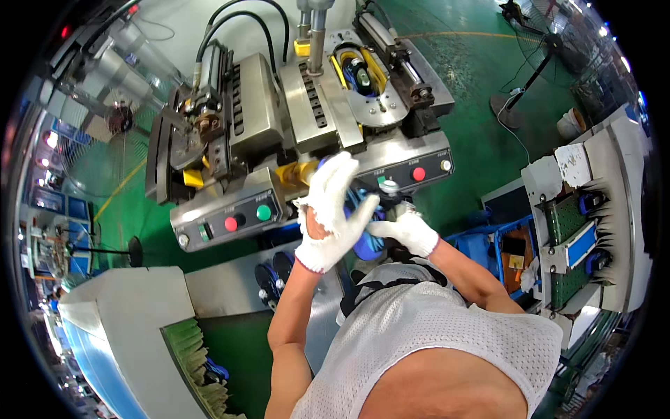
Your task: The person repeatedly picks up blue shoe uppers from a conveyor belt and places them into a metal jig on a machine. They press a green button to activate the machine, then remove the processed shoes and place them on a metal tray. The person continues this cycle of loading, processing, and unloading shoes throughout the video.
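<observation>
My left hand (329, 209), in a white knitted glove torn near the wrist, is raised with its fingers stretched out and the thumb apart. Its thumb is beside a blue and black shoe (368, 246), partly hidden between my hands. My right hand (410, 232), also gloved in white, has its fingers closed round the shoe's right side. Just beyond stands a metal pressing machine (307, 119) with two stations. In its right station another dark shoe (361, 75) sits among yellow pads. A yellow pad (296, 172) shows behind my left hand.
Control panels with red and green buttons line the machine's front, left (230, 220) and right (417, 171). Two dark shoes (273, 276) rest on a metal surface at lower left. Bristle-edged conveyors flank me, the right one (572, 230) carrying shoes. A blue crate (488, 255) and a floor fan (551, 42) are at right.
</observation>
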A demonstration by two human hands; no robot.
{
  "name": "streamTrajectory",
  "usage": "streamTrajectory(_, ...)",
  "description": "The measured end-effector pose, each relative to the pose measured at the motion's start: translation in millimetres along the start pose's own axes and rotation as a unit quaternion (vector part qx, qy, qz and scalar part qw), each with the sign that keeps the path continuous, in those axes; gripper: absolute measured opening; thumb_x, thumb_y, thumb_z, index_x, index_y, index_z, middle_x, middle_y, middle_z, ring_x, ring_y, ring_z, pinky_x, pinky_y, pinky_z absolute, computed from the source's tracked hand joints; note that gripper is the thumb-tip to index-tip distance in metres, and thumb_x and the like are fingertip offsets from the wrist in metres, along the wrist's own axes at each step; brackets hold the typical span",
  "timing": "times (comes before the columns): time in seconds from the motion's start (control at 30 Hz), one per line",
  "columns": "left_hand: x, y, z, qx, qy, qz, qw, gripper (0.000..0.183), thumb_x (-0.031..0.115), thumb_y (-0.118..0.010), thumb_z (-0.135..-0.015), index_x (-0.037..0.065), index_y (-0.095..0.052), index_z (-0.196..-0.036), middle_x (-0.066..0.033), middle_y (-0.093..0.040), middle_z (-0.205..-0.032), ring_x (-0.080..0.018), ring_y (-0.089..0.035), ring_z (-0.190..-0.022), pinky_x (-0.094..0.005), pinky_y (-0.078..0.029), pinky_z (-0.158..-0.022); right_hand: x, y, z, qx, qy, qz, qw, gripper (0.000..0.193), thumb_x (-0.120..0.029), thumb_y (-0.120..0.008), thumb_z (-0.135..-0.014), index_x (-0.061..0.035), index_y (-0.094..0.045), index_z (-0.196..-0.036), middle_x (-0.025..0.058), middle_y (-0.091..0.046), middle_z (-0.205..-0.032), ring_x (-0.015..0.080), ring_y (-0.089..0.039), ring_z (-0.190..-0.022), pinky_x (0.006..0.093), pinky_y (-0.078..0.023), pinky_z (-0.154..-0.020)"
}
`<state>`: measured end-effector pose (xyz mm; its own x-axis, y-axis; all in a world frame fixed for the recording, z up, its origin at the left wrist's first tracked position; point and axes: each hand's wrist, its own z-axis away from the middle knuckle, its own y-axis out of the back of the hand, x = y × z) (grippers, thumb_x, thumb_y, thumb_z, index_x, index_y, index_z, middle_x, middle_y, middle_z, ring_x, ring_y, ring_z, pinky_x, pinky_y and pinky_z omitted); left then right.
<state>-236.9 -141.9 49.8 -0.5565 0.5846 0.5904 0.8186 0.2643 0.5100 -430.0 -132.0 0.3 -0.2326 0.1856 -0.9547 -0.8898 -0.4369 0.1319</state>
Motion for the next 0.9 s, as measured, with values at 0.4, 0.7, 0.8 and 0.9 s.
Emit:
streamTrajectory(0.4,-221,-239,-213,0.016,0.34,-0.046,0.939,0.075,0.041,-0.074,-0.085,-0.007,-0.048,-0.136,-0.0273,-0.059,-0.133,-0.0382,-0.058,-0.126,-0.0416,-0.046,-0.105,97,135,30,0.339,-0.039,-0.348,0.873,0.034,-0.029,-0.078,-0.08,-0.0071,-0.054,-0.07,-0.0022,-0.057,-0.074,0.0077,-0.05,-0.063,0.0304,-0.042,-0.056)
streamTrajectory(0.7,-334,-289,-255,-0.073,0.416,-0.148,0.894,0.053,0.032,-0.074,-0.075,-0.005,-0.065,-0.112,-0.0263,-0.072,-0.109,-0.0375,-0.07,-0.107,-0.0417,-0.055,-0.093,92,159,44,0.335,-0.046,-0.42,0.842,0.059,-0.012,-0.077,-0.08,0.0006,-0.056,-0.134,0.002,-0.064,-0.112,0.0114,-0.06,-0.091,0.0316,-0.052,-0.083)
streamTrajectory(0.8,-279,-248,-290,-0.063,0.465,-0.008,0.883,0.061,0.033,-0.08,-0.073,-0.01,-0.068,-0.114,-0.0257,-0.072,-0.112,-0.033,-0.071,-0.106,-0.0395,-0.055,-0.094,86,169,21,0.354,-0.083,-0.357,0.861,0.055,-0.012,-0.078,-0.082,-0.0013,-0.056,-0.132,-0.0012,-0.062,-0.106,0.0049,-0.056,-0.085,0.027,-0.048,-0.071)
streamTrajectory(0.9,-258,-196,-271,-0.087,0.45,-0.039,0.888,0.068,0.035,-0.082,-0.073,-0.007,-0.066,-0.124,-0.0236,-0.07,-0.119,-0.0288,-0.071,-0.107,-0.0369,-0.053,-0.095,67,176,-16,0.316,-0.022,-0.297,0.901,0.055,-0.011,-0.076,-0.086,-0.0021,-0.053,-0.135,0.0021,-0.064,-0.113,0.0104,-0.061,-0.092,0.0292,-0.053,-0.08)
